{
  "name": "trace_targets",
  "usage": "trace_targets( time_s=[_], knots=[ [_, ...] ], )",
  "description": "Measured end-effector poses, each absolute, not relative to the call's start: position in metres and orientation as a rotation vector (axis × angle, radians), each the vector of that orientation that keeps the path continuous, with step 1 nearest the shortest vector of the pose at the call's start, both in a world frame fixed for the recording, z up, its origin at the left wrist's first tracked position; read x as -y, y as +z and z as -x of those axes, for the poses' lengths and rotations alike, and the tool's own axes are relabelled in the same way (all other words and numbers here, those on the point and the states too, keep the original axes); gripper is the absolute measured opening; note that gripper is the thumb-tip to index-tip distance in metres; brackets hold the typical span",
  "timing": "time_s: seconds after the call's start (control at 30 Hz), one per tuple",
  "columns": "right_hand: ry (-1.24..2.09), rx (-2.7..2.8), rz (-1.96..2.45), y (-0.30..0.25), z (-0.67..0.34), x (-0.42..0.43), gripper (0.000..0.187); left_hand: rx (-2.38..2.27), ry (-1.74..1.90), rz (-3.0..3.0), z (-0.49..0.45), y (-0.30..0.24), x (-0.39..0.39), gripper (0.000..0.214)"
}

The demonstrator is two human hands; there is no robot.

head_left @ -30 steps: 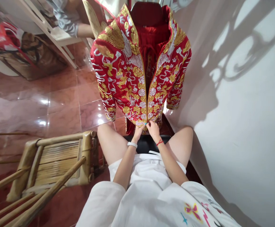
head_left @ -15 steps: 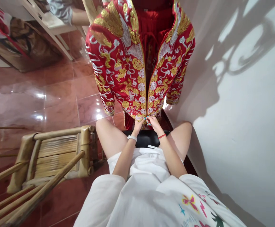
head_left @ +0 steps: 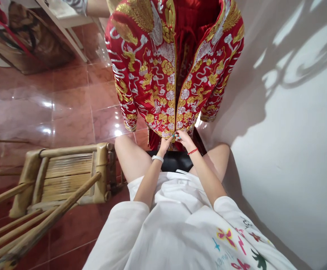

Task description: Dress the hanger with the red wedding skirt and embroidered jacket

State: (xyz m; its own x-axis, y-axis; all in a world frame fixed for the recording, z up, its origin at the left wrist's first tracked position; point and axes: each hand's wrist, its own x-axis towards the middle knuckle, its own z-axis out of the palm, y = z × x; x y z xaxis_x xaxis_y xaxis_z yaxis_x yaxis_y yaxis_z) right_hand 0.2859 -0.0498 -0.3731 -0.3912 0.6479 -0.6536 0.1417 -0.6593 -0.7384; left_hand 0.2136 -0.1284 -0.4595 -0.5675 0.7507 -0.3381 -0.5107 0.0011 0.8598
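A red jacket (head_left: 154,78) with gold and silver embroidery hangs upright in front of me, its front parted at the top and its two edges meeting near the hem. My left hand (head_left: 166,144) pinches the bottom of the left front edge. Close beside it, my right hand (head_left: 183,138) has its fingers closed on the lower end of the other front edge. The small part between my fingertips is too tiny to make out. Behind the opening shows a red garment (head_left: 186,41) with a drawstring.
At the left stands a bamboo chair (head_left: 67,176) on the red tiled floor (head_left: 73,101). A white wall (head_left: 293,142) runs close along the right. Far left are a brown bag (head_left: 36,45), a white chair (head_left: 70,20) and another person's arm (head_left: 97,8).
The jacket appears slightly larger and has shifted right at the top. My hands have moved slightly up in the view, and my right hand sits a little farther from the left.
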Motion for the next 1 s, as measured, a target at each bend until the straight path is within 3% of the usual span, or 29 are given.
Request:
trace_targets(
  time_s=[0.23, 0.37, 0.47, 0.57, 0.7, 1.0],
  knots=[
    [2.080, 1.107, 1.421, -0.346, -0.281, 0.033, 0.026, -1.364, 1.703, -0.317, -0.221, -0.451, 0.134, 0.042],
    [2.104, 1.186, 1.364, -0.341, -0.292, 0.041, 0.019, -2.112, 1.647, -0.225, -0.234, -0.430, 0.145, 0.052],
    [2.097, 1.286, 1.352, -0.340, -0.297, 0.041, 0.018, -2.663, 1.300, -0.661, -0.231, -0.403, 0.143, 0.047],
    [2.062, 1.331, 1.358, -0.340, -0.298, 0.037, 0.019, -2.569, 0.866, -1.322, -0.216, -0.380, 0.124, 0.025],
    [2.061, 1.367, 1.382, -0.342, -0.299, 0.037, 0.020, -2.486, 0.576, -1.587, -0.200, -0.369, 0.099, 0.013],
    [2.128, 1.346, 1.153, -0.288, -0.274, -0.004, 0.029, -2.506, 0.460, -1.508, -0.215, -0.366, 0.097, 0.031]
  ],
)
